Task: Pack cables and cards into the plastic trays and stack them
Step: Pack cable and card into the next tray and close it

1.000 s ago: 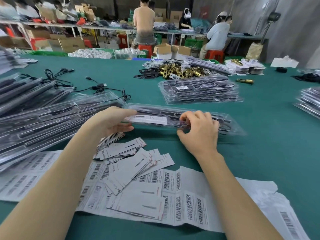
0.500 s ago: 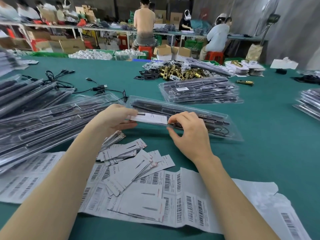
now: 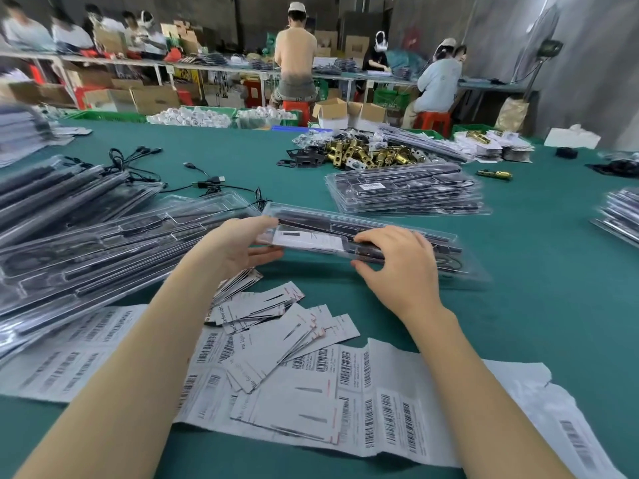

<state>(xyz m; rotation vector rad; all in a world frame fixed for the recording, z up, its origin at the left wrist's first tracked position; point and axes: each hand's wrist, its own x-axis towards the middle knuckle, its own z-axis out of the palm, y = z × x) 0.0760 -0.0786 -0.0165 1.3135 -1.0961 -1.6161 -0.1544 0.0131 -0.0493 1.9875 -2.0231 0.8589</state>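
Note:
A clear plastic tray (image 3: 387, 233) with a black cable and a white card (image 3: 307, 239) inside is held just above the green table, its near edge raised. My left hand (image 3: 238, 247) grips its left end, thumb on top and fingers underneath. My right hand (image 3: 397, 264) grips the near edge at the middle, fingers curled over the top. Loose white cards (image 3: 276, 323) lie in a heap in front of me on barcode label sheets (image 3: 363, 402). A pile of filled trays (image 3: 86, 250) lies at the left, and a neat stack of packed trays (image 3: 404, 191) sits behind.
Loose black cables (image 3: 207, 181) lie behind the left pile. Brass lock parts (image 3: 366, 153) are heaped farther back. More tray stacks (image 3: 619, 216) sit at the right edge. Several people work at benches at the far side of the room.
Both hands have lifted the tray's near edge and tilted it toward me. My right hand slid left along the edge, closer to the white card.

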